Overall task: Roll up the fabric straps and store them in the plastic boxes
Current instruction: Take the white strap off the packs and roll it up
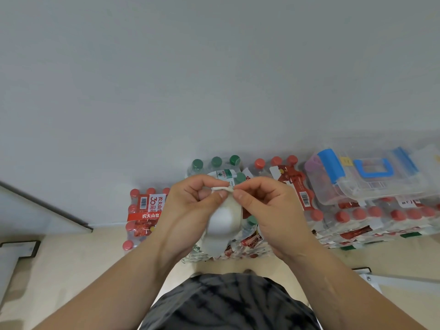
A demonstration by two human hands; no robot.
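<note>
Your left hand (190, 198) and right hand (264, 201) are meeting in front of you. Each grip is closing tightly on the upper end of a white fabric strap (221, 222). The thumb and forefinger of both hands are pinching it, and the remaining fingers are curling loosely inward. The pinched end is bunching into a short fold that is running between your two sets of fingertips, which are nearly touching.

Below that fold, the rest of the strap is hanging in the air as a wide pale band between your wrists. It is blurring there, so where it ends cannot be told.

Just behind your hands, a pack of green-capped bottles (215, 163) is standing against the grey wall (214, 79). A pack of red-capped bottles (142, 210) is sitting to its left on the pale floor (71, 270). More red-capped packs (381, 217) are lying stacked to the right.

On top of that right stack, the clear plastic boxes (381, 184) are resting, showing blue clasps and a blue handle (376, 169), well apart from the strap. Your dark patterned shirt (226, 306) is filling the bottom edge.
</note>
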